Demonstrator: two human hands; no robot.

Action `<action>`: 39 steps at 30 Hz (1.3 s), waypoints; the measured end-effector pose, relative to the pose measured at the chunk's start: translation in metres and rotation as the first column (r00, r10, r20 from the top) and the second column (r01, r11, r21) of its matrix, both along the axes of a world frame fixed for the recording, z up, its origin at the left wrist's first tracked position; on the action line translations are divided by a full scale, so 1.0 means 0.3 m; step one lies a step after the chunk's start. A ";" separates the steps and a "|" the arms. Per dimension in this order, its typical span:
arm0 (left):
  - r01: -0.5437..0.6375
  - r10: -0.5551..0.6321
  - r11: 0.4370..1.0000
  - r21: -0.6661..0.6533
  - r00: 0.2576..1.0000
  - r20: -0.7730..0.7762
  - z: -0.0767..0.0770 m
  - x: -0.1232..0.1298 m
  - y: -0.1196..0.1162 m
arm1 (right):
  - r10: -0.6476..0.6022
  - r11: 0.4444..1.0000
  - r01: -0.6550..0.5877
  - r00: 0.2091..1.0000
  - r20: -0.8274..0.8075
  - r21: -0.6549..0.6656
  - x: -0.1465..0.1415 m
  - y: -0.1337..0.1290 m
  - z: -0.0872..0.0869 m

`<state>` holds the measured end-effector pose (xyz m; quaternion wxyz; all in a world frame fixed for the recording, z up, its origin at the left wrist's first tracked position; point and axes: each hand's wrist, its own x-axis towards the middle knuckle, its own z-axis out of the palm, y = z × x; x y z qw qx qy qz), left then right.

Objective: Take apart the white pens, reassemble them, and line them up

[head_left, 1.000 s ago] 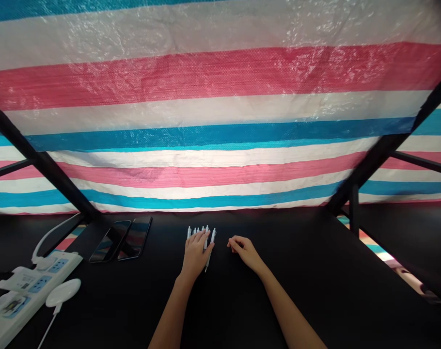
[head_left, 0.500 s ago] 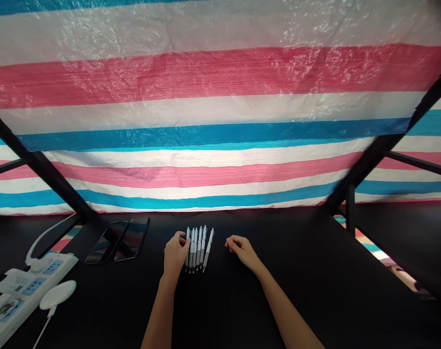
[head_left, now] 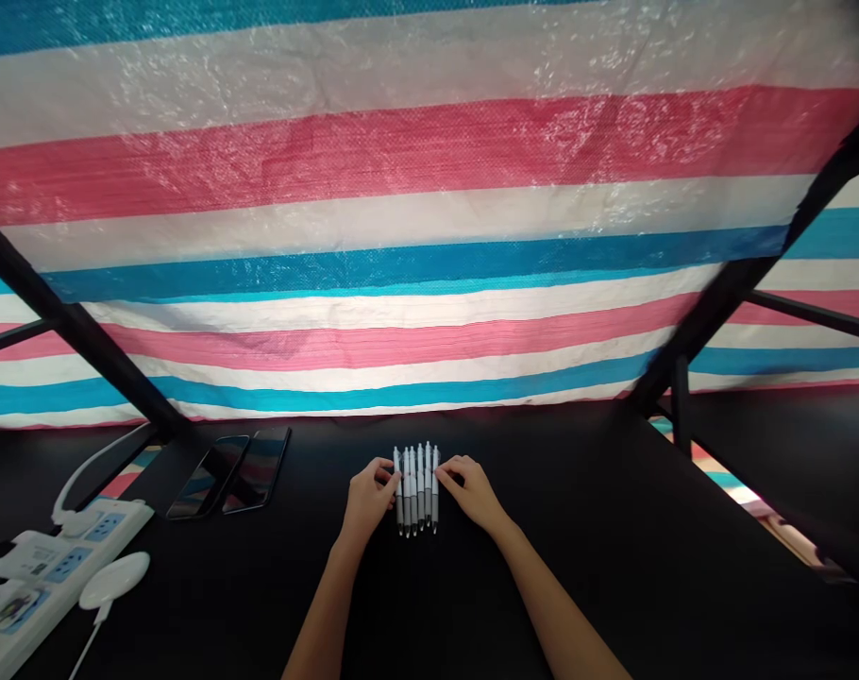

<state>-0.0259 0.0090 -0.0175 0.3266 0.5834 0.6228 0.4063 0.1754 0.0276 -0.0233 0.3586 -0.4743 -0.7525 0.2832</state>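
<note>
Several white pens [head_left: 413, 491] with grey grips lie side by side in a row on the black table, their tips toward me. At the row's left edge is my left hand [head_left: 371, 496], its thumb and curled fingers closed against the outermost pen. My right hand [head_left: 470, 486] touches the right edge, thumb and bent fingers on the outermost pen there. The row sits squeezed between both hands. The undersides of my fingers are partly hidden.
Two dark phones [head_left: 208, 477] lie at the left of the black table [head_left: 429, 614]. Nearer me are a white power strip [head_left: 82, 567] and a round white charger [head_left: 114, 579] with a cable. Black frame bars [head_left: 691, 331] and a striped sheet [head_left: 429, 283] stand behind.
My left hand has moved right, and the pens have shifted right with it. The stray pen on the right now lies close to the others. My right hand now touches the row.
</note>
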 end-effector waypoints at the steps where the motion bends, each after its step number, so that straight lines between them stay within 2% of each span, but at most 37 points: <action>1: 0.013 -0.013 1.000 0.001 1.000 0.014 -0.003 0.010 0.000 | -0.025 1.000 0.025 1.000 0.013 0.010 0.004 0.002 -0.003; 6: 0.069 -0.069 0.998 0.006 0.995 0.067 -0.015 0.033 0.001 | -0.108 0.994 0.105 0.991 0.080 0.041 0.025 0.008 -0.011; 24: 0.021 -0.024 0.998 0.056 0.998 0.058 -0.032 0.038 0.008 | -0.122 0.991 0.113 0.984 0.130 0.079 0.056 0.012 -0.019; 39: -0.005 -0.002 0.998 0.063 0.994 0.109 -0.036 0.044 0.010 | -0.173 0.982 0.153 0.964 0.204 0.111 0.070 0.015 -0.025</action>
